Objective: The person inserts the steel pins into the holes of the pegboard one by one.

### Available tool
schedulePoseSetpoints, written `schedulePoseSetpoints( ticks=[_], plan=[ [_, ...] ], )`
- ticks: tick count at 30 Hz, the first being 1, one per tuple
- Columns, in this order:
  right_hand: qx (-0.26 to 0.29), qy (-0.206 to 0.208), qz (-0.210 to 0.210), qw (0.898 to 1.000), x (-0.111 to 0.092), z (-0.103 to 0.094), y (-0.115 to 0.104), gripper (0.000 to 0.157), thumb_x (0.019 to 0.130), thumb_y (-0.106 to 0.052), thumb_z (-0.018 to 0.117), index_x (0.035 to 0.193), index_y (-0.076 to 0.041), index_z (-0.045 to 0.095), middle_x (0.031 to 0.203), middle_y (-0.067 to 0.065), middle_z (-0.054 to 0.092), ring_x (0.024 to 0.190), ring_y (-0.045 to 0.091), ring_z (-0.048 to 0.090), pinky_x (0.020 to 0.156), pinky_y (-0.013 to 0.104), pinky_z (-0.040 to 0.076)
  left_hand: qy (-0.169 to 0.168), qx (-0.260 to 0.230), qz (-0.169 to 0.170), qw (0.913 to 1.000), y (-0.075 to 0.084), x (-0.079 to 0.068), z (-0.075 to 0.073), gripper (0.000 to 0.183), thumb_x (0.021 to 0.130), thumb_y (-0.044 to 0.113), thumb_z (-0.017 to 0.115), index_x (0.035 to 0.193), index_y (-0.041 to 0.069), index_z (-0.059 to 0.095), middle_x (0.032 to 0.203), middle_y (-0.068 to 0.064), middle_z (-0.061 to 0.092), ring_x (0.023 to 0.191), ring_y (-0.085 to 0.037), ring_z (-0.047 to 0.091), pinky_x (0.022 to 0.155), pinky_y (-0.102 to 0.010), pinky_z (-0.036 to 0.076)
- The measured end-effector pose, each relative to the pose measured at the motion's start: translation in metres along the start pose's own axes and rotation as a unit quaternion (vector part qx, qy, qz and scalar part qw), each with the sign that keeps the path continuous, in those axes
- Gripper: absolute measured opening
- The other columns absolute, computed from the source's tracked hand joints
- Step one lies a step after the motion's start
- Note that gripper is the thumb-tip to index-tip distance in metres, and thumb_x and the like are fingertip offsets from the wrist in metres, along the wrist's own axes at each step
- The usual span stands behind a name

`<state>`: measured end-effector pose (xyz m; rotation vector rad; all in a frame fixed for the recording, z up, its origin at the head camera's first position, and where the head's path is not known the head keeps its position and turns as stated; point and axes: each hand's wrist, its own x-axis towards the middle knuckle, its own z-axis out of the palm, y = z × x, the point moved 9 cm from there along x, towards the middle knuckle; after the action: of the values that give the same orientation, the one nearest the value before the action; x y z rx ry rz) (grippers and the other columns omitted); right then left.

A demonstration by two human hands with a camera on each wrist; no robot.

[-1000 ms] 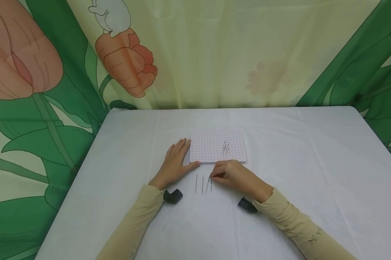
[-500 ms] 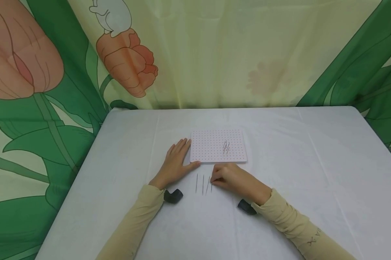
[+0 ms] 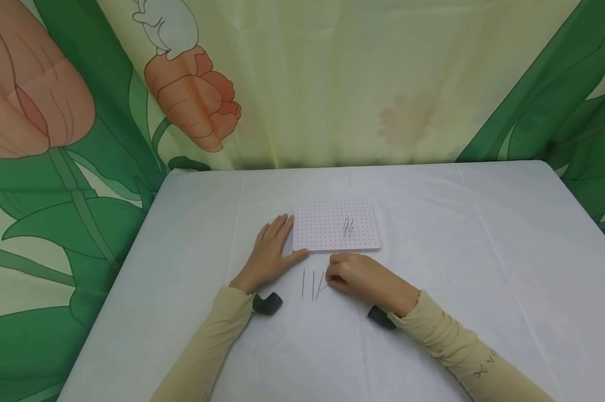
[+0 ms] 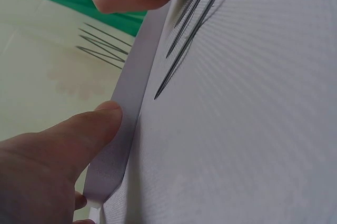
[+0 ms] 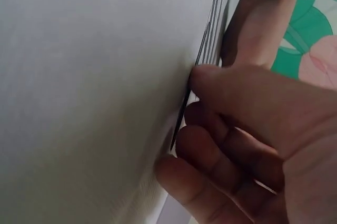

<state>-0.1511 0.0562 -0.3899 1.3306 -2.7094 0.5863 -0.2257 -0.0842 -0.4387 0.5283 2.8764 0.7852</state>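
A white board with rows of small holes (image 3: 315, 223) lies on the table, and several thin pins (image 3: 349, 226) stand in its right half. My left hand (image 3: 268, 254) lies flat at the board's left side, its thumb (image 4: 100, 124) against the near edge. Just in front of the board, my right hand (image 3: 368, 276) pinches one pointed metal needle (image 5: 185, 105) between thumb and fingers, low over the cloth. Left of those fingertips, several like needles (image 3: 313, 286) lie side by side; the rightmost one leans. The held needle's far end is partly hidden by my fingers.
White cloth (image 3: 458, 251) covers the table. A black wrist camera (image 3: 268, 304) sits under the left sleeve cuff, and another black one (image 3: 381, 317) under the right. Behind the table's back edge hangs a printed curtain (image 3: 332, 84).
My right hand has come slightly nearer and down onto the rightmost needle, which has swung from lying straight to slanting across. My left hand and the board stay put.
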Motion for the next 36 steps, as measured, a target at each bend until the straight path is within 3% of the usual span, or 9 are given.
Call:
schedulePoseSetpoints(
  ticks=[7,19,24,36],
  plan=[
    [-0.069,-0.011,-0.034,0.997,0.000,0.005,-0.005,0.016,0.082,-0.004,0.073,0.073,-0.012,0.062,0.074,-0.006,0.051,0.070,0.009,0.051,0.063,0.020,0.047,-0.001,0.004,-0.002,1.0000,0.000,0.001,0.000,0.091,0.092,0.058,0.060,0.159,0.010,0.019,0.165,-0.011,0.018,0.154,-0.025,0.010,0.126,-0.041,0.002],
    [-0.155,0.017,-0.078,0.985,-0.004,0.005,-0.012,0.016,0.083,-0.007,0.072,0.075,-0.008,0.058,0.070,-0.002,0.049,0.066,0.015,0.048,0.062,0.026,0.048,0.006,0.008,0.000,1.0000,0.000,0.002,0.000,0.091,0.092,0.057,0.060,0.159,0.010,0.021,0.165,-0.012,0.020,0.154,-0.025,0.012,0.126,-0.043,0.004],
    [-0.146,0.007,-0.068,0.987,-0.004,0.005,-0.009,0.015,0.084,-0.007,0.071,0.077,-0.008,0.057,0.071,-0.001,0.050,0.068,0.015,0.050,0.063,0.027,0.049,0.008,0.006,-0.001,1.0000,0.000,0.002,-0.002,0.091,0.092,0.057,0.061,0.159,0.010,0.021,0.165,-0.012,0.020,0.154,-0.026,0.012,0.126,-0.042,0.004],
    [-0.040,-0.052,-0.004,0.998,-0.006,0.006,-0.001,0.019,0.089,0.001,0.065,0.078,-0.010,0.055,0.071,-0.005,0.050,0.068,0.010,0.049,0.064,0.021,0.046,0.006,0.003,0.000,1.0000,0.000,0.002,-0.001,0.090,0.092,0.055,0.061,0.159,0.009,0.021,0.165,-0.012,0.020,0.154,-0.026,0.012,0.126,-0.043,0.004]
  ],
)
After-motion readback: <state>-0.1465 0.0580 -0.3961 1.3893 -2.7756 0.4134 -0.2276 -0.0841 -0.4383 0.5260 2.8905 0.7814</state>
